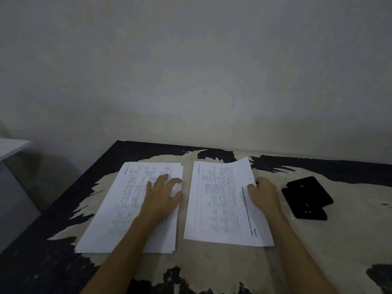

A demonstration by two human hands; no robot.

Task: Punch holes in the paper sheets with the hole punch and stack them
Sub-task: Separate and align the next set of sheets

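Two piles of printed white paper lie side by side on the table. My left hand (pixel 163 196) rests flat on the left stack (pixel 118 211), fingers spread near its right edge. My right hand (pixel 264 194) pinches the right edge of the top sheet of the right stack (pixel 220 200); that sheet's far right corner is lifted a little. A punched hole shows near that edge. The black hole punch (pixel 307 198) sits on the table just right of my right hand, untouched.
The table (pixel 212 264) has a worn top, pale in the middle with black patches at the edges. A grey wall (pixel 191 71) runs close behind it. A white shelf edge (pixel 12 147) shows at far left.
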